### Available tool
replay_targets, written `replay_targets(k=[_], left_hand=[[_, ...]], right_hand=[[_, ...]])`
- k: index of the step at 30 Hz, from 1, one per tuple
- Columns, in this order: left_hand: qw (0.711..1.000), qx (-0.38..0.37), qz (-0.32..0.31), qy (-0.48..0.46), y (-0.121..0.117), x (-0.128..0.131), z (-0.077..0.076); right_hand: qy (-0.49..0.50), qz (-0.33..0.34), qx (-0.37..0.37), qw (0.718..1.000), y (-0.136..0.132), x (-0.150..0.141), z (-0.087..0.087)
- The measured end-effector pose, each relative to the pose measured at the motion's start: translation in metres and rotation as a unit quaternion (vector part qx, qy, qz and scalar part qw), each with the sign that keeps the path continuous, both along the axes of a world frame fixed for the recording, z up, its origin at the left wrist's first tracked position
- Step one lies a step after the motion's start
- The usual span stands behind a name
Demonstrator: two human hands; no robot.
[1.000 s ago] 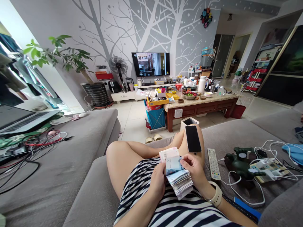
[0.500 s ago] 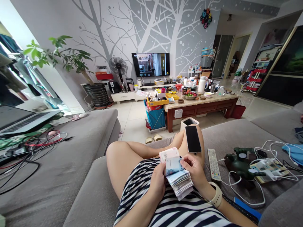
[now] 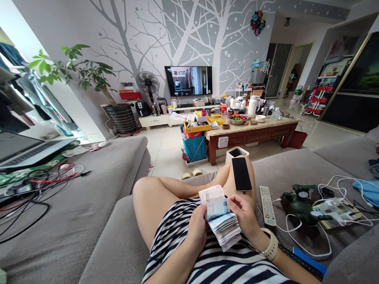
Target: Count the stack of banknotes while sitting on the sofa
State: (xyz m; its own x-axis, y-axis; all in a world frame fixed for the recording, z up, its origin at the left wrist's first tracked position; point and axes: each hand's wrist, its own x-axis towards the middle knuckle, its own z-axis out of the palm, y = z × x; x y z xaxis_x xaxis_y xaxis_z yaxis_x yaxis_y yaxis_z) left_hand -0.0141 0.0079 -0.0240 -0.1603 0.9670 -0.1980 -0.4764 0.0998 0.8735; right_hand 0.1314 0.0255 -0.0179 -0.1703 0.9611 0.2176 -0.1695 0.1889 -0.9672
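A thick stack of banknotes (image 3: 225,229) is folded over in my hands above my lap, its many edges fanned toward me. My left hand (image 3: 197,224) is closed around the stack's left side. Between the thumb and fingers of my right hand (image 3: 242,213) is pinched the corner of a bluish banknote (image 3: 218,208) at the upper part. Pinkish notes (image 3: 209,192) show behind it. On my right wrist sits a pale watch (image 3: 271,243). A black-screened phone (image 3: 241,174) lies on my right knee, beyond my hands.
Right of my leg, the grey sofa bears a remote control (image 3: 267,206), a dark green figure (image 3: 303,205) and white cables. A laptop (image 3: 35,154) and tangled cords (image 3: 44,185) lie to the left. Ahead stands a cluttered coffee table (image 3: 251,136), with a small bin (image 3: 237,154) before it.
The bluish note under my right fingers has shifted slightly, and its printed face looks different. My left hand stays in place; the phone and surroundings have not moved.
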Motion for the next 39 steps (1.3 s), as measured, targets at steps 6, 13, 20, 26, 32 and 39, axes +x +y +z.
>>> replay_targets(k=[6, 13, 20, 26, 32, 39], left_hand=[[1.000, -0.016, -0.010, -0.017, -0.003, 0.002, 0.007], [0.998, -0.015, -0.021, -0.058, -0.005, 0.002, 0.010], [0.998, -0.008, -0.011, -0.058, -0.009, 0.005, 0.018], [0.998, -0.009, -0.026, -0.061, -0.014, 0.009, 0.026], [0.997, -0.013, -0.039, -0.065, -0.013, 0.009, 0.024], [1.000, -0.007, 0.005, -0.029, -0.006, 0.005, 0.013]], right_hand=[[0.006, 0.013, 0.001, 1.000, -0.002, 0.000, 0.001], [0.028, 0.049, -0.014, 0.998, -0.004, 0.001, 0.001], [0.005, 0.029, -0.022, 0.999, -0.001, 0.000, -0.001], [0.004, -0.059, -0.040, 0.997, 0.008, -0.001, -0.008], [-0.032, -0.039, -0.025, 0.998, 0.013, -0.001, -0.012], [-0.048, -0.047, 0.004, 0.998, 0.009, 0.000, -0.007]])
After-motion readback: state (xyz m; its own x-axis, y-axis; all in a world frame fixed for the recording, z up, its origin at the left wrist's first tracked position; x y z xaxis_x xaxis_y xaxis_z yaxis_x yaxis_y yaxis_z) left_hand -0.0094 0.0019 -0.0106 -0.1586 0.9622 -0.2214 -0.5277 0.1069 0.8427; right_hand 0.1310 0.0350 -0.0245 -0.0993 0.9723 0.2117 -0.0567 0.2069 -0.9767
